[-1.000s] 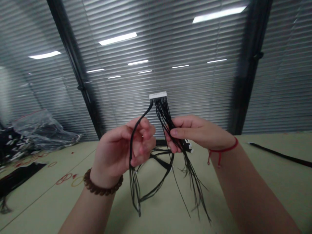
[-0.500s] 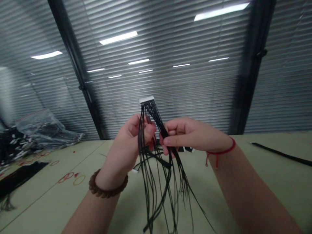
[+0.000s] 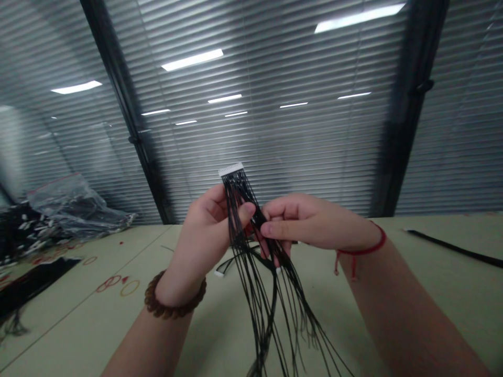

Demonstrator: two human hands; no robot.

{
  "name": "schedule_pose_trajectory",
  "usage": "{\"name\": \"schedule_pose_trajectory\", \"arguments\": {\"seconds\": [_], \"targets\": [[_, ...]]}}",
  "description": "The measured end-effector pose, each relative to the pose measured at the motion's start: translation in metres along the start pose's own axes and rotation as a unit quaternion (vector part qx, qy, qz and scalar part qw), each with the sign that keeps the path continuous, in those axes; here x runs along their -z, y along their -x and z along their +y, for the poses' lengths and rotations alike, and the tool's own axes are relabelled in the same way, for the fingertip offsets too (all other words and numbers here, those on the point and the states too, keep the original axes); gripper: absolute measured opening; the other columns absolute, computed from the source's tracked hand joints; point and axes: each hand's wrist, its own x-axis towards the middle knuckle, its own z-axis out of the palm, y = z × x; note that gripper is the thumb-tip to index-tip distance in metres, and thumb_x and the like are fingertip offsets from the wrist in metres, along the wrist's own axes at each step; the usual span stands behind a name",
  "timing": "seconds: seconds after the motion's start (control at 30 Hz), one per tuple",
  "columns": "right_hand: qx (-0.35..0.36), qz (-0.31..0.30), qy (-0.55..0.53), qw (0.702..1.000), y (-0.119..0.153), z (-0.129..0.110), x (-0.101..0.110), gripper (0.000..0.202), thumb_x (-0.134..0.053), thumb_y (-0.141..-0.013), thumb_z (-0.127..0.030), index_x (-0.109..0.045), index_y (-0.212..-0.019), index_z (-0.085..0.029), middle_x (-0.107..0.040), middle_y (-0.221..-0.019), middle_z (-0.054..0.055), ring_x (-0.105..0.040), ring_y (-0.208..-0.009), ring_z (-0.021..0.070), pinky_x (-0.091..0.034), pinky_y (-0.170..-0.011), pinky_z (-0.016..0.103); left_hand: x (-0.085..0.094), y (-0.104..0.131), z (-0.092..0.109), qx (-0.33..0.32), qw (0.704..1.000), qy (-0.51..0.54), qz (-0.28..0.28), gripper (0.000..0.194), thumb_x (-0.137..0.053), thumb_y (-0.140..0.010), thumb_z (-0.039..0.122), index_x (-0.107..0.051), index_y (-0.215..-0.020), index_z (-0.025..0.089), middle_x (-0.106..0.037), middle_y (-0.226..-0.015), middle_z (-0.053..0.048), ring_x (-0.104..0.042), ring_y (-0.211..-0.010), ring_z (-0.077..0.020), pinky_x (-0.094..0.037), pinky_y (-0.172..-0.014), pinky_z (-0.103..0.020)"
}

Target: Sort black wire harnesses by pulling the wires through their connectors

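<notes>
A white multi-pin connector (image 3: 231,169) points up, with a fan of black wires (image 3: 255,293) hanging from it. My left hand (image 3: 214,225) is closed on the left part of the wires just below the connector, its thumb lying across them. Opposite it, my right hand (image 3: 298,222) pinches the right bunch of the same wires between thumb and fingers. The loose wire ends spread downward over the table. Behind them a black cable with a small white plug (image 3: 219,273) is partly hidden by the wires and hands.
On the left of the pale green table (image 3: 129,324) lie a clear plastic bag (image 3: 90,209), a heap of black cables with white plugs (image 3: 27,225), a black wire bundle (image 3: 39,280) and rubber bands (image 3: 109,283). A black cable (image 3: 456,246) lies at right. Blinds hang behind glass (image 3: 267,136).
The connector has dipped slightly down and to the left. The left-hand wires have shifted right, under my left thumb. Both hands keep hold of the wires.
</notes>
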Motion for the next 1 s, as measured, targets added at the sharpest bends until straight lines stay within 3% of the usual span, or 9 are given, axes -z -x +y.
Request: {"name": "schedule_pose_trajectory", "arguments": {"seconds": [0.2, 0.37, 0.6, 0.73, 0.87, 1.0], "targets": [[0.006, -0.034, -0.017, 0.999, 0.004, 0.000, 0.008, 0.017, -0.054, -0.086, -0.026, -0.060, -0.082, -0.010, -0.068, -0.078, 0.005, -0.061, -0.059, 0.0067, -0.048, -0.052, 0.016, 0.007, 0.003, -0.003, 0.018, 0.995, 0.038, -0.086, 0.013, -0.068, -0.077, 0.023, -0.057, -0.080, 0.016, -0.059, -0.066, 0.002, -0.056, -0.056, -0.0105, -0.049, -0.054, -0.020], [0.004, -0.018, -0.015, 1.000, 0.004, 0.002, 0.012, 0.017, -0.057, -0.084, -0.025, -0.063, -0.081, -0.009, -0.068, -0.077, 0.005, -0.057, -0.055, 0.0049, -0.044, -0.047, 0.014, 0.011, 0.002, -0.009, 0.022, 0.990, 0.067, -0.123, 0.007, -0.061, -0.082, 0.020, -0.056, -0.085, 0.016, -0.060, -0.070, 0.001, -0.057, -0.057, -0.0105, -0.049, -0.055, -0.021], [0.006, 0.035, -0.017, 0.999, 0.008, 0.003, 0.015, 0.018, -0.057, -0.085, -0.026, -0.062, -0.079, -0.009, -0.067, -0.073, 0.006, -0.062, -0.063, 0.0085, -0.049, -0.060, 0.019, 0.010, 0.006, -0.007, 0.058, 0.989, 0.085, -0.104, 0.004, -0.055, -0.084, 0.017, -0.054, -0.080, 0.018, -0.057, -0.064, 0.001, -0.056, -0.057, -0.0129, -0.047, -0.051, -0.023], [0.010, 0.064, -0.016, 0.998, 0.009, 0.004, 0.015, 0.017, -0.053, -0.087, -0.023, -0.059, -0.079, -0.009, -0.065, -0.071, 0.004, -0.060, -0.060, 0.0075, -0.048, -0.057, 0.019, 0.011, 0.005, -0.007, 0.043, 0.991, 0.065, -0.111, 0.005, -0.055, -0.085, 0.018, -0.054, -0.080, 0.018, -0.054, -0.060, 0.003, -0.051, -0.052, -0.0098, -0.043, -0.048, -0.020], [0.040, 0.107, -0.017, 0.993, 0.002, 0.006, 0.010, 0.014, -0.053, -0.087, -0.024, -0.056, -0.081, -0.011, -0.061, -0.071, 0.000, -0.049, -0.052, 0.0020, -0.035, -0.044, 0.013, 0.010, 0.003, -0.010, 0.024, 0.991, 0.047, -0.120, 0.006, -0.058, -0.085, 0.022, -0.055, -0.082, 0.017, -0.057, -0.066, 0.002, -0.052, -0.056, -0.0098, -0.046, -0.053, -0.021], [0.066, 0.119, -0.006, 0.991, -0.006, 0.004, 0.002, 0.018, -0.063, -0.080, -0.027, -0.056, -0.083, -0.011, -0.063, -0.079, 0.003, -0.058, -0.071, 0.0078, -0.045, -0.063, 0.019, 0.004, 0.002, -0.012, -0.005, 0.990, 0.055, -0.132, 0.010, -0.061, -0.083, 0.024, -0.056, -0.081, 0.016, -0.056, -0.067, 0.002, -0.052, -0.058, -0.0086, -0.046, -0.054, -0.018]]}}
